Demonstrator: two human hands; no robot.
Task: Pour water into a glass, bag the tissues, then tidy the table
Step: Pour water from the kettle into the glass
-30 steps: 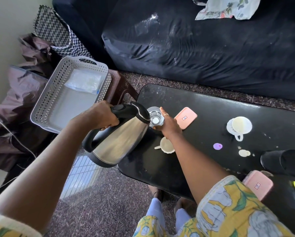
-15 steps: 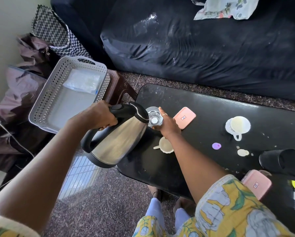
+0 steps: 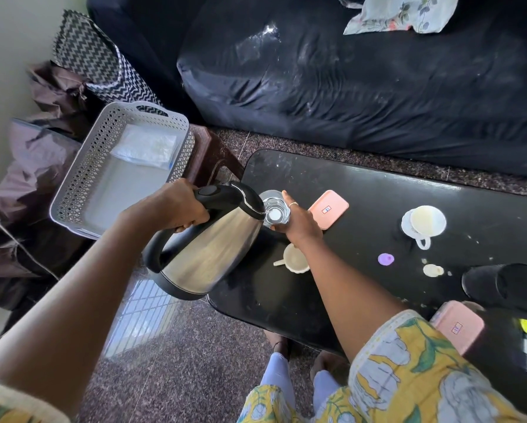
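My left hand (image 3: 170, 207) grips the black handle of a steel kettle (image 3: 207, 251), tilted with its spout over a clear glass (image 3: 276, 209). The glass stands on the left end of the black table (image 3: 363, 184) and holds some water. My right hand (image 3: 300, 221) is wrapped around the right side of the glass. A clear plastic bag (image 3: 146, 146) lies in the grey perforated basket (image 3: 72, 190) at the left. No tissues can be made out.
On the table lie a small cream cup (image 3: 295, 259), a pink case (image 3: 328, 209), a white cup on its side (image 3: 424, 224), a purple lid (image 3: 385, 259), a black cup (image 3: 506, 286) and a second pink case (image 3: 457, 326). A dark sofa (image 3: 347, 71) stands behind.
Kettle and both hands have stayed in nearly the same place over the glass; only the view has shifted slightly.
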